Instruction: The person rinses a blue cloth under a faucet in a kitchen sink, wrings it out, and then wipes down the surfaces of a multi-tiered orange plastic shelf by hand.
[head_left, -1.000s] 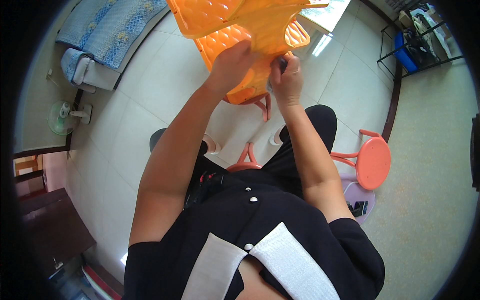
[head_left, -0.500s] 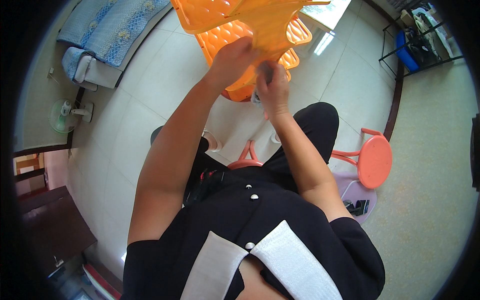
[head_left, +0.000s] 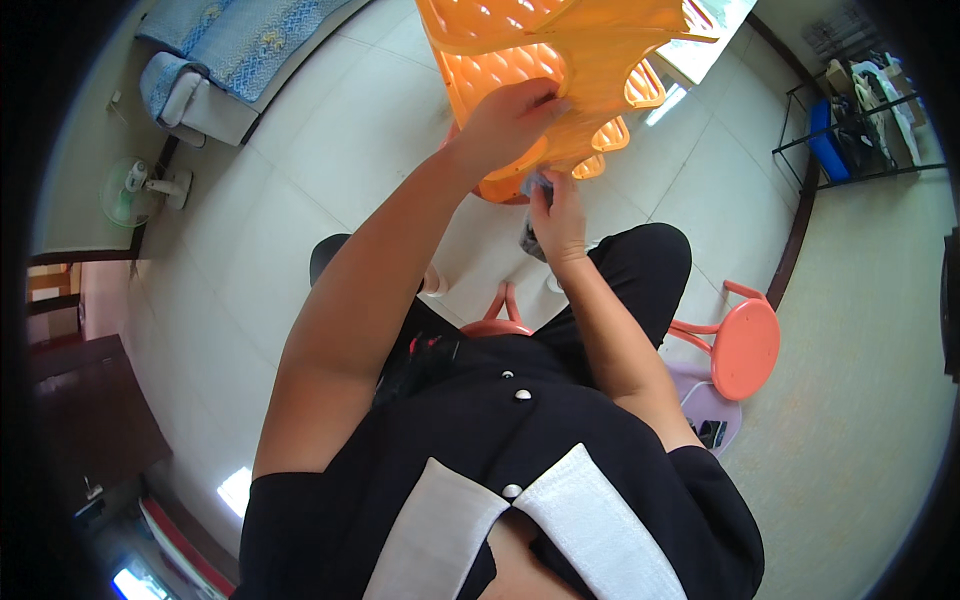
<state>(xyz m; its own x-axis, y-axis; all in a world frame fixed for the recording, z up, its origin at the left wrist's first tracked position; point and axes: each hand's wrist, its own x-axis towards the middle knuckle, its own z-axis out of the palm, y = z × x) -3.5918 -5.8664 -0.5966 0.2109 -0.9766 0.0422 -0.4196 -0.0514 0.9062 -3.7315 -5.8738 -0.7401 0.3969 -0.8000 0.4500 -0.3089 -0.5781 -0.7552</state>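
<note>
An orange plastic shelf rack (head_left: 597, 60) with quilted shelves and a wavy-edged side panel stands in front of me. My left hand (head_left: 508, 125) is closed on the edge of that side panel, with the fingertips on its face. Lower down, my right hand (head_left: 562, 218) pinches a grey cloth (head_left: 532, 240) close to the panel's lower edge. Part of the cloth hangs below the fingers and part shows above them. Whether the cloth touches the plastic I cannot tell.
Under me is a red stool (head_left: 497, 327); another red stool (head_left: 745, 350) stands at my right, by a purple basin (head_left: 690, 380). A white fan (head_left: 170, 186) and a bed or sofa with a blue cover (head_left: 240, 60) are on the left. A black rack (head_left: 850, 165) stands far right.
The orange rack and both hands sit farther right in the picture. My right hand has come down with the cloth, which shows more clearly now. My left hand keeps its hold on the panel.
</note>
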